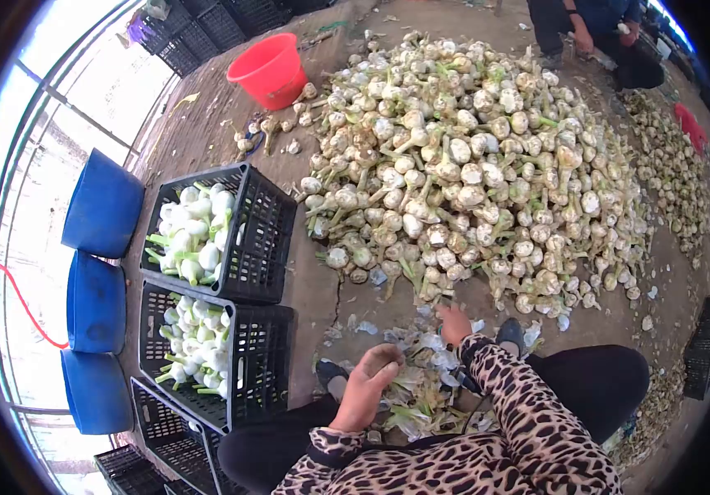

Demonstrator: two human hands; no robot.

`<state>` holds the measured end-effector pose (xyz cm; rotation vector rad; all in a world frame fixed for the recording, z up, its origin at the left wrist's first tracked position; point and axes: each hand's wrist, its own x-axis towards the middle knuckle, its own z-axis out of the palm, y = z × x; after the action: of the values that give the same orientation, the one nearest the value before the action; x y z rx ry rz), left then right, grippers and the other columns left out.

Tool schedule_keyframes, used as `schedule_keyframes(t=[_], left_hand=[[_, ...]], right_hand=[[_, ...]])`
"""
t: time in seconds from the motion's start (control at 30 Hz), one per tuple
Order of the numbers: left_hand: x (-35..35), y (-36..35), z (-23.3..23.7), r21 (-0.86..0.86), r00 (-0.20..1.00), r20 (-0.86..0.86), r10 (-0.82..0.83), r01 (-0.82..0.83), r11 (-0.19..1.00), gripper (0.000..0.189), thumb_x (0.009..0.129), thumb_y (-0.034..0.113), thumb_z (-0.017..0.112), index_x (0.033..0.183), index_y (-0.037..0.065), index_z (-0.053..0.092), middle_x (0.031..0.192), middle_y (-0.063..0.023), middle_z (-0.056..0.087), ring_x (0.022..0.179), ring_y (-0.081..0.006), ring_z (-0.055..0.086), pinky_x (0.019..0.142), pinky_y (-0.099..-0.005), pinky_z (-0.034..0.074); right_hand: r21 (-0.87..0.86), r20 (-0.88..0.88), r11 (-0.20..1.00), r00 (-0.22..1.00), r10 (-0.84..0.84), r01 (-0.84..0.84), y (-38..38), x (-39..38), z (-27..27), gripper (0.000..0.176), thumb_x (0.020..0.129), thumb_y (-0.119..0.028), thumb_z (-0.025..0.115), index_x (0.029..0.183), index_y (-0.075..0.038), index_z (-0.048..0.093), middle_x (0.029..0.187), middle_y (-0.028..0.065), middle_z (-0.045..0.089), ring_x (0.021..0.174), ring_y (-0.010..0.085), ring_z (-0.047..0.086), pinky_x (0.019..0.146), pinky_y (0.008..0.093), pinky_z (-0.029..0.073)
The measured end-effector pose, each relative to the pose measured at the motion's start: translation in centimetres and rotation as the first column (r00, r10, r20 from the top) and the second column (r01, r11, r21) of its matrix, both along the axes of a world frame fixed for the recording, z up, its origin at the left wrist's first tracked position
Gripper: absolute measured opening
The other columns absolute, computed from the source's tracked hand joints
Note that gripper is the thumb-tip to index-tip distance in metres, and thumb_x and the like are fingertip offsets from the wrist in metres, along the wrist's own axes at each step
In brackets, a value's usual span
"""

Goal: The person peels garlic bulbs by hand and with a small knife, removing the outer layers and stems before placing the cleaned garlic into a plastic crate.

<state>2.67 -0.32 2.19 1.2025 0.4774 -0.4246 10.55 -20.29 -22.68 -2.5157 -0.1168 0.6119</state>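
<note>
My left hand (365,386) hangs over the peelings by my left knee, its soiled fingers curled in; whatever they may hold is hidden. At the near edge of the bulb heap, my right hand (455,325) reaches forward with bent fingers close to a garlic stem. What lies within its grip is not visible. The large heap of garlic bulbs (462,173), soil-stained and with stalks, spreads in front of me. Between my feet lie loose skins and leaf scraps (417,392).
Black crates of cleaned white garlic (198,231) stand at my left, beside several blue tubs (99,301). Beyond them sits a red bucket (271,73). Another person (582,37) crouches across the heap, near a second garlic pile (670,173). A black crate (705,346) stands far right.
</note>
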Motion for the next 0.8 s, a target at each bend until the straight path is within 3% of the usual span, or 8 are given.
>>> schedule_keyframes(t=[0.1, 0.23, 0.33, 0.47, 0.57, 0.63, 0.7, 0.8], left_hand=[[0.1, -0.1, -0.2, -0.051, 0.996, -0.082, 0.034, -0.038, 0.998, 0.034, 0.091, 0.007, 0.049, 0.124, 0.002, 0.044, 0.117, -0.0068, 0.054, 0.105, -0.0165, 0.053, 0.094, -0.0283, 0.040], [-0.5, -0.4, -1.1, 0.026, 0.976, -0.081, 0.202, -0.200, 0.979, 0.040, 0.094, 0.012, 0.047, 0.131, 0.002, 0.037, 0.120, -0.0082, 0.051, 0.105, -0.0165, 0.052, 0.089, -0.0289, 0.043], [-1.2, -0.2, -1.6, -0.046, 0.946, -0.176, 0.273, -0.285, 0.958, 0.041, 0.096, 0.016, 0.045, 0.133, 0.002, 0.036, 0.117, -0.0078, 0.052, 0.103, -0.0157, 0.053, 0.087, -0.0292, 0.044], [-2.4, 0.0, 0.5, -0.270, 0.977, -0.001, 0.215, -0.207, 0.940, 0.040, 0.096, 0.013, 0.044, 0.133, 0.002, 0.036, 0.116, -0.0067, 0.053, 0.102, -0.0151, 0.055, 0.087, -0.0309, 0.046], [-3.6, -0.3, 2.9, -0.158, 0.954, 0.091, 0.284, -0.268, 0.950, 0.041, 0.093, 0.006, 0.047, 0.132, 0.002, 0.037, 0.116, -0.0075, 0.053, 0.105, -0.0165, 0.055, 0.088, -0.0293, 0.046], [-4.2, -0.6, 3.9, -0.085, 0.928, 0.281, 0.246, -0.231, 0.969, 0.047, 0.084, -0.006, 0.054, 0.128, 0.001, 0.038, 0.119, -0.0103, 0.051, 0.109, -0.0191, 0.053, 0.093, -0.0295, 0.045], [-5.0, -0.8, 3.6, 0.078, 0.876, 0.467, 0.125, -0.182, 0.980, 0.051, 0.080, -0.011, 0.056, 0.125, 0.002, 0.039, 0.120, -0.0118, 0.050, 0.111, -0.0204, 0.053, 0.095, -0.0302, 0.044], [-6.3, -0.7, 3.7, 0.463, 0.793, 0.595, -0.129, -0.207, 0.862, 0.053, 0.071, -0.011, 0.064, 0.119, 0.004, 0.046, 0.122, -0.0123, 0.053, 0.113, -0.0198, 0.052, 0.092, -0.0286, 0.044]], right_hand=[[0.040, -0.179, 0.987, 0.971, 0.161, -0.156, 0.9, 1.1, -2.2, 0.047, 0.072, -0.005, 0.057, 0.118, -0.014, 0.054, 0.106, 0.0239, 0.058, 0.098, 0.0403, 0.057, 0.082, 0.0440, 0.046], [0.569, -0.263, 0.817, 0.962, 0.071, 0.095, 4.4, -0.2, 7.7, 0.033, 0.078, -0.009, 0.055, 0.110, -0.005, 0.052, 0.105, 0.0197, 0.061, 0.097, 0.0367, 0.059, 0.081, 0.0392, 0.047], [0.620, -0.078, 0.781, 0.997, -0.029, 0.071, 5.9, -1.7, 19.4, 0.033, 0.076, -0.011, 0.060, 0.106, -0.004, 0.049, 0.103, 0.0182, 0.061, 0.097, 0.0358, 0.059, 0.080, 0.0387, 0.047], [0.502, 0.307, 0.815, 0.941, 0.144, -0.288, 5.8, -4.2, 24.5, 0.039, 0.075, -0.021, 0.070, 0.103, -0.005, 0.049, 0.101, 0.0162, 0.058, 0.094, 0.0367, 0.057, 0.079, 0.0406, 0.046], [0.607, 0.485, 0.731, 0.874, -0.031, -0.312, 5.0, -5.9, 27.3, 0.034, 0.079, -0.021, 0.069, 0.102, -0.005, 0.050, 0.096, 0.0135, 0.057, 0.084, 0.0303, 0.058, 0.072, 0.0389, 0.047], [0.827, -0.087, 0.550, 0.993, -0.081, 0.117, 4.4, -7.4, 28.3, 0.028, 0.085, -0.025, 0.066, 0.102, -0.007, 0.053, 0.087, 0.0054, 0.056, 0.069, 0.0149, 0.054, 0.059, 0.0295, 0.044], [0.789, -0.495, 0.412, 0.869, -0.012, 0.456, 4.2, -8.0, 28.2, 0.028, 0.087, -0.028, 0.065, 0.103, -0.007, 0.055, 0.084, 0.0020, 0.056, 0.064, 0.0086, 0.050, 0.054, 0.0241, 0.042], [0.770, -0.535, 0.393, 0.844, -0.028, 0.502, 4.9, -9.1, 28.8, 0.023, 0.086, -0.025, 0.065, 0.093, -0.005, 0.058, 0.076, 0.0001, 0.056, 0.056, 0.0078, 0.049, 0.048, 0.0223, 0.038]])
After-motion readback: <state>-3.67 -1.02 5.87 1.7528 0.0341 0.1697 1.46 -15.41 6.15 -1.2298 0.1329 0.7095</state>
